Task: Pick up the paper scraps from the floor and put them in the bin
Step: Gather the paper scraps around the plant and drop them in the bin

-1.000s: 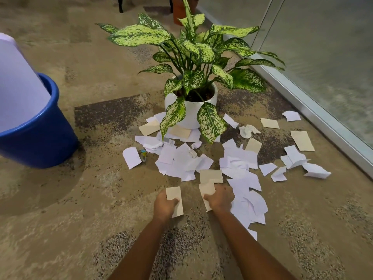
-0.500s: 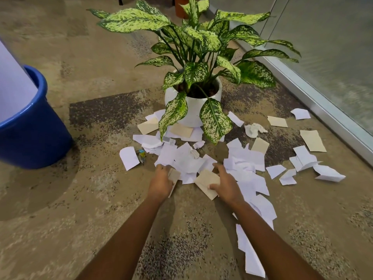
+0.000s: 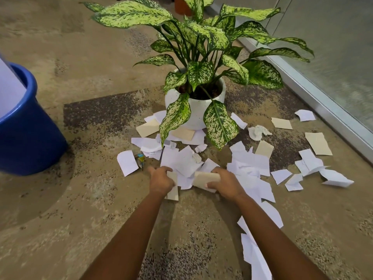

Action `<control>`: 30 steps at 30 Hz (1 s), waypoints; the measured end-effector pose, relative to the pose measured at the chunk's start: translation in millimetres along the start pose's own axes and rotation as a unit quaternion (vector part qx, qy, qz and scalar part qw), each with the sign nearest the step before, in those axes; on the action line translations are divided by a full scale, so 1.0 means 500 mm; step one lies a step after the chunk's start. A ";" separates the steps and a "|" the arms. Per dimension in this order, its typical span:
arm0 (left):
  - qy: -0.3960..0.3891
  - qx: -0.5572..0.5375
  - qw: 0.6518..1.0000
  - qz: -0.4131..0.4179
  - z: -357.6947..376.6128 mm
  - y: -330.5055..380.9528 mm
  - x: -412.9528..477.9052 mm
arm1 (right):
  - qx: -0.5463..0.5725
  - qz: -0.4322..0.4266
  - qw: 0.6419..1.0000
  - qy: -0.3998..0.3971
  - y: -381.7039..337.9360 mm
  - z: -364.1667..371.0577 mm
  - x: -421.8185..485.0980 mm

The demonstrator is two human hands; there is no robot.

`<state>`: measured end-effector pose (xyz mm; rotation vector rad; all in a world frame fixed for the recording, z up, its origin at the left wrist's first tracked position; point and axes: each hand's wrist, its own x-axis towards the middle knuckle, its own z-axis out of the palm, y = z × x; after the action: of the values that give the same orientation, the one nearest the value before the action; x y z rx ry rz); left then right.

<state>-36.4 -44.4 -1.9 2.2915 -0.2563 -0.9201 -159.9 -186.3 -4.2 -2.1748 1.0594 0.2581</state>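
Several white and cream paper scraps lie scattered on the carpet in front of a potted plant. My left hand grips a cream scrap that hangs below the fist. My right hand is closed on a folded cream scrap, right at the edge of the white pile. The blue bin stands at the far left, with a white sheet sticking out of it.
A white pot holds a large speckled green plant just behind the pile. A metal-framed glass wall runs along the right. A crumpled tissue and a small yellow-blue item lie among the scraps.
Both hands moved forward from the near scraps into the pile, each keeping a cream scrap. The right hand closed around its piece, folding it. The view shifted closer to the plant.
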 end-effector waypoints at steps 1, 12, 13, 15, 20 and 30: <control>0.001 -0.009 1.000 -0.003 -0.002 0.000 0.002 | 0.022 -0.011 1.000 0.016 -0.007 -0.003 0.005; 0.066 -0.217 0.973 -0.044 -0.005 -0.037 -0.019 | 0.063 0.023 0.997 0.044 -0.051 0.035 0.035; 0.071 -0.223 0.971 -0.045 -0.008 -0.041 -0.023 | 0.077 0.030 0.996 0.038 -0.052 0.041 0.025; 0.079 -0.226 0.970 -0.048 -0.014 -0.050 -0.034 | 0.093 0.046 0.994 0.025 -0.055 0.056 0.004; 0.093 -0.292 0.950 -0.062 -0.028 -0.076 -0.074 | 0.229 0.084 0.970 0.017 -0.091 0.106 -0.074; 0.197 -0.376 0.905 0.006 -0.197 -0.087 -0.188 | 0.419 -0.035 0.905 -0.068 -0.331 0.138 -0.200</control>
<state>-41.5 75.7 75.9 1.6802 0.2316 -0.4096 -91.9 -8.6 72.6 -1.3844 0.7995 -0.0806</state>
